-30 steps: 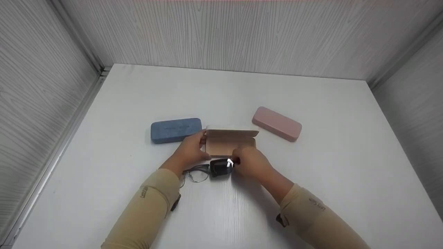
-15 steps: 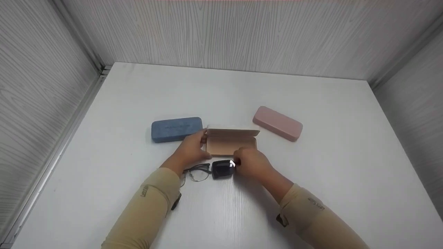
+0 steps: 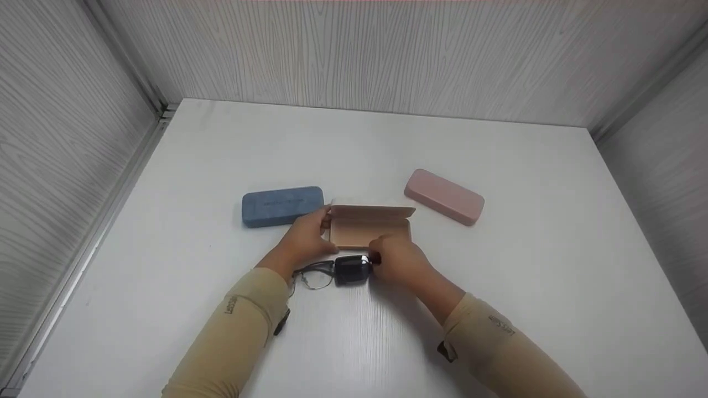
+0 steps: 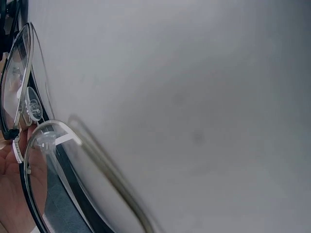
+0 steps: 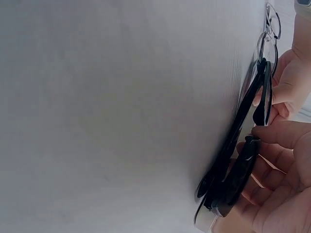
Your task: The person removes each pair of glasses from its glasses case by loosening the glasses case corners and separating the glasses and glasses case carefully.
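My left hand (image 3: pixel 301 237) grips the left end of an open eyeglass case (image 3: pixel 354 232) with a tan lining, its lid raised at the back. Just in front of the case, my right hand (image 3: pixel 401 260) pinches black sunglasses (image 3: pixel 351 271) by the middle of the frame. In the right wrist view the sunglasses (image 5: pixel 235 179) are seen edge-on, thumb and fingers about the bridge. Clear eyeglasses (image 3: pixel 317 270) with dark temples lie left of the sunglasses, partly hidden by the left wrist. The left wrist view shows these eyeglasses (image 4: pixel 114 180) close up.
A blue eyeglass case (image 3: pixel 282 206) lies shut at the left, beside my left hand. Behind and right of the open case lies a shut pink eyeglass case (image 3: pixel 444 196). Wood-grain panels (image 3: pixel 354 55) stand around the white table (image 3: pixel 498 160).
Over the last half second the sunglasses and my right hand shift slightly left, after a small shift right before. The left hand and the open case keep nearly the same place.
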{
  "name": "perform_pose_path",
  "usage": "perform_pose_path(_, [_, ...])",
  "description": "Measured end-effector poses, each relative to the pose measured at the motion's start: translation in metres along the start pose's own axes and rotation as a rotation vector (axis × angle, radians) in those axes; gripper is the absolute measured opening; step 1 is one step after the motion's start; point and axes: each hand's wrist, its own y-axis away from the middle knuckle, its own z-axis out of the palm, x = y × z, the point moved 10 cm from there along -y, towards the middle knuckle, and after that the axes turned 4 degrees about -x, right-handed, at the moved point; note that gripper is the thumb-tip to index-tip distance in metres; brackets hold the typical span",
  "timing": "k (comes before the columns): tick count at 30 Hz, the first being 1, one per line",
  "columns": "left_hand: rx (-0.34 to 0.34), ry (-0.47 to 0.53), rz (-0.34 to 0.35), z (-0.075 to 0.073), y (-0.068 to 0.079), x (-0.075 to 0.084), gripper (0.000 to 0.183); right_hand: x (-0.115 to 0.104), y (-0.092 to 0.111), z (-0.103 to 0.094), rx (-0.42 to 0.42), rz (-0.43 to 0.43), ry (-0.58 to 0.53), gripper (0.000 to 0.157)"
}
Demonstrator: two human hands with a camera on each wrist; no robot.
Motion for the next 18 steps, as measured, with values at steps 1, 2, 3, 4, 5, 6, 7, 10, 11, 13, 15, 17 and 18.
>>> perform_pose_path(1, [0.002, -0.001, 0.003, -0.0002, 0.0, 0.0005, 0.093, 0.0003, -0.0002, 0.0004, -0.002, 0.003, 0.001, 0.01])
perform_pose_path(2, [0.002, -0.003, 0.004, -0.0002, -0.0001, 0.0007, 0.093, 0.0007, -0.0002, 0.0009, -0.006, 0.008, 0.0, 0.01])
perform_pose_path(3, [0.003, -0.003, 0.005, -0.0002, -0.0003, 0.0009, 0.093, 0.0012, -0.0003, 0.0014, -0.009, 0.012, -0.004, 0.009])
perform_pose_path(4, [0.003, -0.006, 0.001, -0.0001, -0.0004, 0.0007, 0.093, 0.0016, -0.0003, 0.0016, -0.011, 0.014, -0.009, 0.008])
perform_pose_path(5, [0.001, -0.008, 0.002, 0.0002, -0.0006, 0.0008, 0.093, 0.0019, -0.0003, 0.0019, -0.013, 0.016, -0.015, 0.007])
perform_pose_path(6, [-0.001, -0.01, 0.001, 0.0005, -0.0009, 0.0006, 0.094, 0.0022, -0.0003, 0.0021, -0.015, 0.017, -0.022, 0.006])
perform_pose_path(7, [-0.001, -0.011, 0.0, 0.0007, -0.0011, 0.0006, 0.094, 0.0025, -0.0003, 0.002, -0.017, 0.019, -0.027, 0.006])
perform_pose_path(10, [-0.001, -0.01, 0.004, 0.0008, -0.002, 0.0013, 0.094, 0.0025, -0.0007, 0.0018, -0.028, 0.021, -0.035, 0.004])
perform_pose_path(11, [0.0, -0.01, 0.005, 0.0009, -0.0023, 0.0014, 0.095, 0.0027, -0.0009, 0.0019, -0.034, 0.022, -0.036, 0.005])
perform_pose_path(13, [0.003, -0.009, 0.003, 0.0006, -0.0027, 0.0012, 0.095, 0.0029, -0.0012, 0.001, -0.039, 0.023, -0.04, 0.005])
perform_pose_path(15, [0.005, -0.012, -0.002, 0.0004, -0.0029, 0.0008, 0.095, 0.0041, -0.0015, -0.0008, -0.035, 0.026, -0.056, 0.005])
perform_pose_path(17, [0.004, -0.013, -0.006, 0.0007, -0.003, 0.0001, 0.096, 0.006, -0.0015, -0.0036, -0.027, 0.029, -0.078, 0.005])
perform_pose_path(18, [0.003, -0.015, -0.007, 0.0009, -0.0031, -0.0001, 0.096, 0.0073, -0.0015, -0.0053, -0.022, 0.033, -0.089, 0.004])
